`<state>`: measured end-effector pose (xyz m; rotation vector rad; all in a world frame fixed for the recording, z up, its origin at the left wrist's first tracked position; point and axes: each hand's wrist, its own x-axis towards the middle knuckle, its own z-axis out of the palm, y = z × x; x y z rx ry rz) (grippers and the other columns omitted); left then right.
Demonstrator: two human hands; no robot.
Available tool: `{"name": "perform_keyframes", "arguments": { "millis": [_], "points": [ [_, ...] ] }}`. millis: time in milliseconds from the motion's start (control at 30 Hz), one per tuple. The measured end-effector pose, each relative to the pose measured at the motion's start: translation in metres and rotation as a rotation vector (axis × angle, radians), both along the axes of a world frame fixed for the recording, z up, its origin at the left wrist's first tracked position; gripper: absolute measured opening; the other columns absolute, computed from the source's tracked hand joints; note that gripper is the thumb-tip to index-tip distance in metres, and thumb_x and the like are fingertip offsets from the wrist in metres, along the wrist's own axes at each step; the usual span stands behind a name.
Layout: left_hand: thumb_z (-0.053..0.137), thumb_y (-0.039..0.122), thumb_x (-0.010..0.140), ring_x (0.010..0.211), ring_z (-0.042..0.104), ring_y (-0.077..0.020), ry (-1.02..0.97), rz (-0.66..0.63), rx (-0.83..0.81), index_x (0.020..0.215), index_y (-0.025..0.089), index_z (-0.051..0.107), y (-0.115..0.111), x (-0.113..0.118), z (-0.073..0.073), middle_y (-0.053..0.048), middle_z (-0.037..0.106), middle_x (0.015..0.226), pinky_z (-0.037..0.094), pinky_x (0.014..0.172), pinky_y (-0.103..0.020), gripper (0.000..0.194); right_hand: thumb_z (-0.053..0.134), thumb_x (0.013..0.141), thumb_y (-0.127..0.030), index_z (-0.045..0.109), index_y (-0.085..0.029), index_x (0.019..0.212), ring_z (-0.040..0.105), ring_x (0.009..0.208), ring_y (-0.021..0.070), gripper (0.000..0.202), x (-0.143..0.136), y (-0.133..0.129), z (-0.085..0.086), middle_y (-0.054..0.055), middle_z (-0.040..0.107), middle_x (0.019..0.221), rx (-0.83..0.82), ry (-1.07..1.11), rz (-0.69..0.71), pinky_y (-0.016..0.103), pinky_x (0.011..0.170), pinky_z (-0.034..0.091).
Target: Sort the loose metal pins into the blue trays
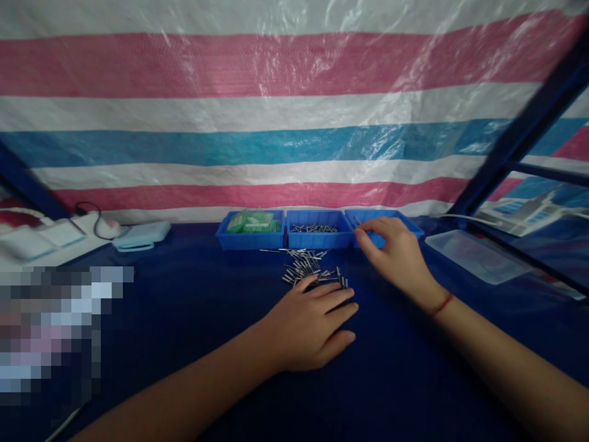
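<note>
A loose pile of metal blind rivets [304,265] lies on the dark blue table. My left hand [315,322] rests palm down at the near edge of the pile, fingers spread, its fingertips by the closest rivets. Over the right blue bin [409,228] is my right hand [393,248], thumb and forefinger pinched together on a thin rivet [357,220]. The hand covers much of that bin's inside. The middle blue bin [318,244] holds several rivets. Green packets in clear plastic [251,221] fill the left blue bin [251,243].
A clear plastic lid [476,256] lies at the right, near a blue metal frame [501,147]. On the left are a light blue case [142,236], a power strip [50,242] with a black cord, and a pixelated area. Striped sheeting [257,110] hangs behind the bins.
</note>
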<state>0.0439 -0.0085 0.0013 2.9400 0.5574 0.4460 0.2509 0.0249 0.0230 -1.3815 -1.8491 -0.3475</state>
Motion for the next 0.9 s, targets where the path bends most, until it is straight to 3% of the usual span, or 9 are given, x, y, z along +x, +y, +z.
{"name": "perform_keyframes", "arguments": {
  "millis": [233, 367, 467, 633, 900],
  "points": [
    [0.047, 0.03, 0.09, 0.117, 0.047, -0.0266, 0.073, 0.197, 0.162, 0.108, 0.011, 0.06, 0.011, -0.008, 0.002, -0.012, 0.062, 0.113, 0.029, 0.105, -0.044, 0.03, 0.051, 0.084, -0.018, 0.061, -0.02, 0.074, 0.059, 0.079, 0.0193, 0.014, -0.019, -0.01, -0.004, 0.004, 0.067, 0.08, -0.136, 0.025, 0.201, 0.036, 0.079, 0.043],
    [0.045, 0.021, 0.09, 0.099, 0.056, -0.0247, 0.121, 0.291, 0.21, 0.094, 0.014, 0.065, 0.016, -0.017, 0.008, -0.009, 0.066, 0.096, 0.042, 0.09, -0.041, 0.022, 0.05, 0.083, -0.018, 0.062, -0.019, 0.074, 0.059, 0.078, 0.0178, 0.016, -0.029, -0.013, -0.012, 0.003, 0.067, 0.08, -0.254, 0.061, 0.268, 0.035, 0.077, 0.044],
    [0.047, 0.023, 0.089, 0.091, 0.056, -0.0245, 0.091, 0.419, 0.222, 0.091, 0.016, 0.064, 0.023, -0.026, 0.011, -0.007, 0.064, 0.094, 0.045, 0.079, -0.039, 0.018, 0.05, 0.082, -0.017, 0.062, -0.019, 0.074, 0.059, 0.079, 0.0176, 0.015, -0.036, -0.015, -0.018, 0.003, 0.066, 0.08, -0.316, 0.097, 0.31, 0.034, 0.076, 0.044],
    [0.041, 0.019, 0.09, 0.094, 0.055, -0.0241, 0.018, 0.672, 0.251, 0.108, 0.013, 0.06, 0.043, -0.046, 0.008, -0.009, 0.062, 0.104, 0.045, 0.079, -0.037, 0.026, 0.05, 0.083, -0.017, 0.061, -0.02, 0.073, 0.059, 0.08, 0.0177, 0.015, -0.043, -0.019, -0.022, 0.003, 0.066, 0.08, -0.364, 0.117, 0.363, 0.034, 0.076, 0.045],
    [0.042, 0.018, 0.09, 0.096, 0.056, -0.0266, 0.114, 0.712, 0.269, 0.112, 0.013, 0.059, 0.051, -0.05, -0.003, -0.011, 0.063, 0.107, 0.043, 0.074, -0.039, 0.029, 0.05, 0.084, -0.021, 0.061, -0.021, 0.074, 0.06, 0.079, 0.018, 0.015, -0.045, -0.02, -0.022, 0.003, 0.066, 0.08, -0.344, 0.171, 0.383, 0.034, 0.075, 0.047]
  ]
}}
